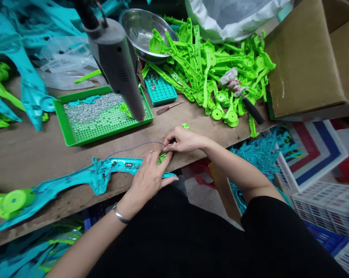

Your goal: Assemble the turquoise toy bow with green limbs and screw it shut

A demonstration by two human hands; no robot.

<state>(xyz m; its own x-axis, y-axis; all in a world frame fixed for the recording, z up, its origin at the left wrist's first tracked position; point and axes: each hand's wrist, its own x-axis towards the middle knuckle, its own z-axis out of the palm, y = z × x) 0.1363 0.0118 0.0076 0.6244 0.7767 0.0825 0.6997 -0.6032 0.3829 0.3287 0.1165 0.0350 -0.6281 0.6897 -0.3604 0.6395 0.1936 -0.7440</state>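
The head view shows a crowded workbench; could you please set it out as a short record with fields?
Left hand grip: laid over one end of the turquoise shell
Right hand grip: pinched, apparently on the bluish wire
Screws: heaped in the green tray
Screwdriver: flat on the bench, right of the tray
Grey tool: upright, tip above the tray
Loose green parts: piled beside the metal bowl
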